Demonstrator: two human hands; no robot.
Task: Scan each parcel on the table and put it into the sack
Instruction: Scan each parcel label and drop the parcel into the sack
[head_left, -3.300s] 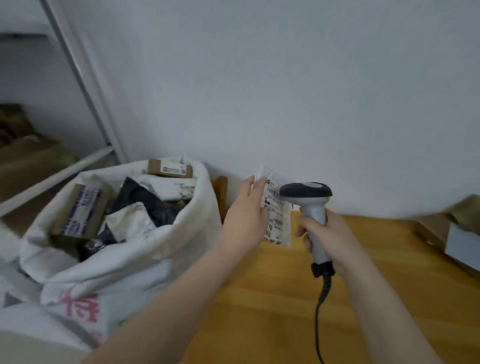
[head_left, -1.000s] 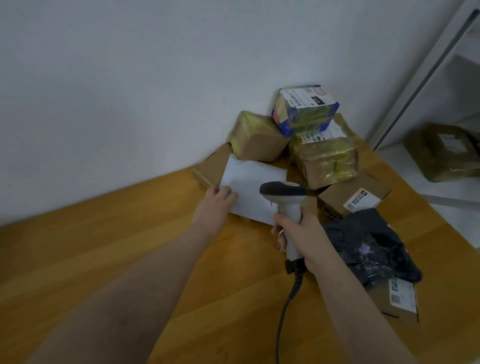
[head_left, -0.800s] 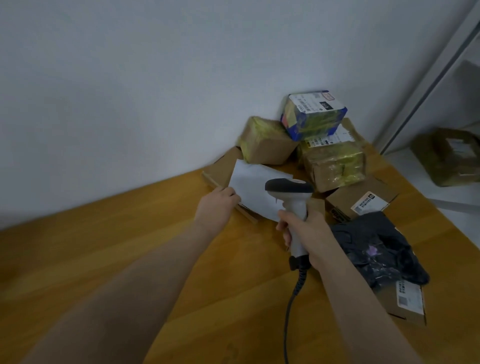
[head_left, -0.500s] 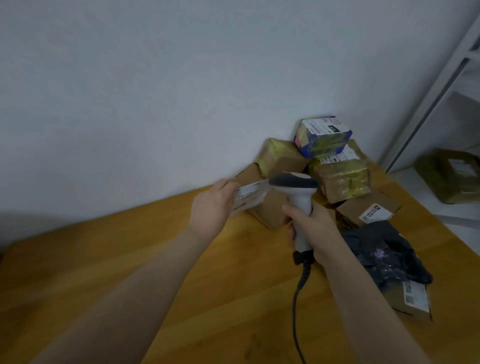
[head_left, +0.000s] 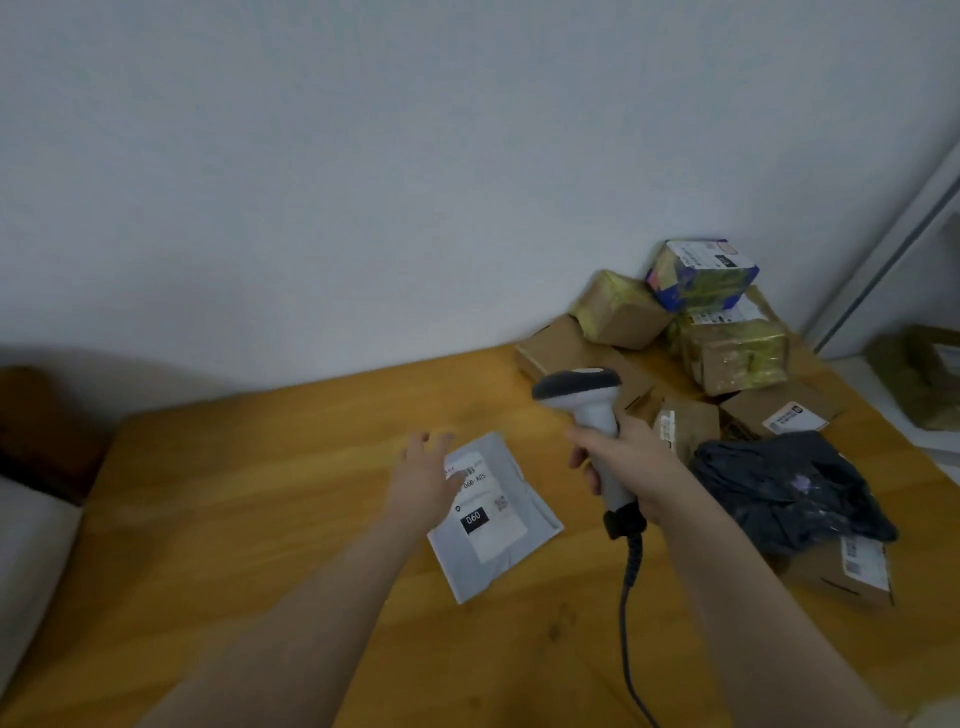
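Parcel (head_left: 511, 540): lay on table (head_left: 249, 499), label (head_left: 491, 525) up, scan pending. Left hand (head_left: 423, 483) over it, fingers spread; right hand (head_left: 626, 457) gripped scanner (head_left: 576, 387). Next: aim at label.

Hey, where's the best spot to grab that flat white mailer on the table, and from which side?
Take the white mailer by its left edge, coming from the left, where the left hand is over its far corner. It lies flat on the table, label up, so slide fingers under the thin edge, thumb on top, clear of the label for the scanner.
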